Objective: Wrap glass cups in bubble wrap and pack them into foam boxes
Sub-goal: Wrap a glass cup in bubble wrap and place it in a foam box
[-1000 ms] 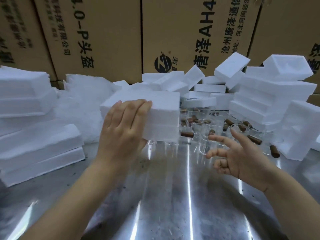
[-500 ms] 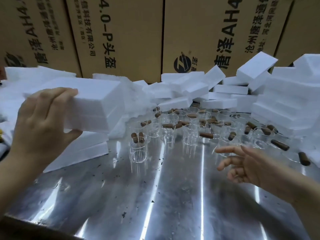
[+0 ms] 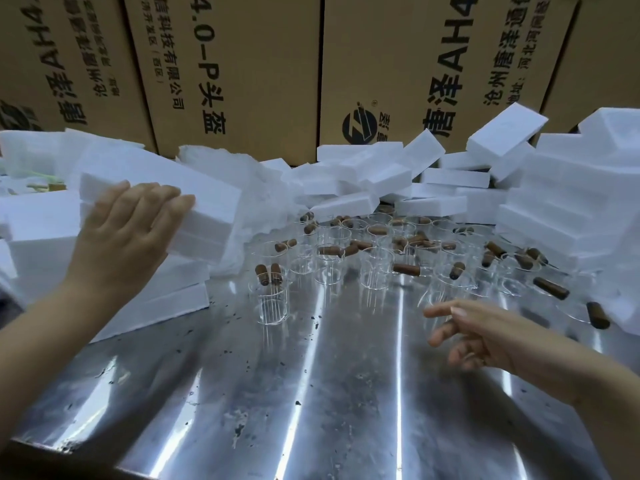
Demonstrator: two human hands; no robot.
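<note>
Legible print appears only on the cardboard cartons (image 3: pixel 270 36) at 12 o'clock, with all text turned sideways. The centre carton (image 3: pixel 225 81) reads "4.0-P头盔" and "信科技有限公司". The right carton (image 3: pixel 408 57), at 1 o'clock, reads "唐泽AH4" and "沧州唐泽", beside a round black logo (image 3: pixel 359 128).

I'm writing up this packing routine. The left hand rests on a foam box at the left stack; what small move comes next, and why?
Probably lift the left hand off the foam box, which seems settled on the stack, and move the empty, relaxed right hand forward to the glass cup just ahead of it.
</note>
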